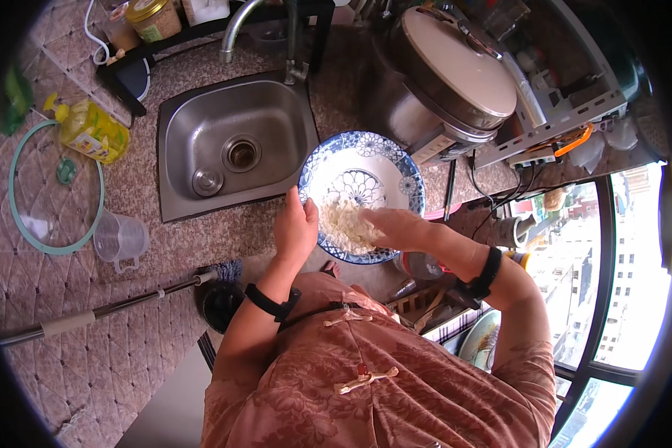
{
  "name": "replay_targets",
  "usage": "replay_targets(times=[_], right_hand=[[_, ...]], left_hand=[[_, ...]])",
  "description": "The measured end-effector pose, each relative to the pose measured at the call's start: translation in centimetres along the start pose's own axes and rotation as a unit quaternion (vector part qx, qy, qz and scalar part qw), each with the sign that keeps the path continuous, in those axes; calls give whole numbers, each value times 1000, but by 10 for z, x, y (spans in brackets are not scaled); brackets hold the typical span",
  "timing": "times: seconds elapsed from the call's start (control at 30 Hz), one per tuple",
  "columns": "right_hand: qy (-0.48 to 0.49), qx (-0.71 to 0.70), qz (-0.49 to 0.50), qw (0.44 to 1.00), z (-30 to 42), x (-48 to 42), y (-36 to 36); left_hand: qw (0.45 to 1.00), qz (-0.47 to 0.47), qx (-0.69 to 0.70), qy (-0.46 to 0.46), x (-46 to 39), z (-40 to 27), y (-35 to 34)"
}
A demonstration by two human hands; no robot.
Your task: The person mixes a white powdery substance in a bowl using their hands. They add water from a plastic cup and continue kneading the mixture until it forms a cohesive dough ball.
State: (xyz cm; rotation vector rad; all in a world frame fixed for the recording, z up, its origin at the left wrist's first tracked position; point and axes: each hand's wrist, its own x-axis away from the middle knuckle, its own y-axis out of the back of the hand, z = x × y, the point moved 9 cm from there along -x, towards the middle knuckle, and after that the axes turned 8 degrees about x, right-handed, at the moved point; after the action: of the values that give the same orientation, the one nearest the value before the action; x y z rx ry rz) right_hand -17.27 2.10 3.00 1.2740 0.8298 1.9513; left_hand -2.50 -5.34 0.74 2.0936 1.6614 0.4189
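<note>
A wide blue-and-white patterned bowl (395, 162) is tilted at the counter's front edge, just right of the sink. Crumbly, pale, flour-like dough (344, 227) is heaped in its lower left part. My left hand (295, 227) grips the bowl's left rim, thumb on the inner side. Inside the bowl, my right hand (395, 228) touches the dough with its fingertips. Those fingertips are partly hidden, so whether they pinch any of it does not show. Both wrists wear black straps.
The steel sink (193, 129) has a loose strainer (208, 182) in it. A large lidded cooker (403, 106) stands close behind the bowl. On the left are a yellow soap bottle (94, 131), a green-rimmed lid (15, 207) and a plastic measuring cup (120, 238). A pole (117, 311) slants below.
</note>
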Motion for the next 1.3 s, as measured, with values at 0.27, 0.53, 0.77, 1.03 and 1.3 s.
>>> replay_targets(times=[0.27, 0.53, 0.77, 1.03, 1.3], right_hand=[[-137, 78, -39, 987, -18, -49, 4], [59, 262, -121, 956, 55, -23, 34], [23, 331, -60, 941, 6, -71, 12], [24, 186, -104, 977, -12, -12, 18], [-115, 121, -100, 981, -52, -65, 21]], left_hand=[[1000, 15, 11, -19, -8, 3, -4], [1000, 16, -9, -6, -6, -2, 0], [1000, 10, -21, -18, -8, -2, -1], [1000, 16, -20, 1, -5, -2, -2], [999, 31, -16, 8, -8, 1, -3]])
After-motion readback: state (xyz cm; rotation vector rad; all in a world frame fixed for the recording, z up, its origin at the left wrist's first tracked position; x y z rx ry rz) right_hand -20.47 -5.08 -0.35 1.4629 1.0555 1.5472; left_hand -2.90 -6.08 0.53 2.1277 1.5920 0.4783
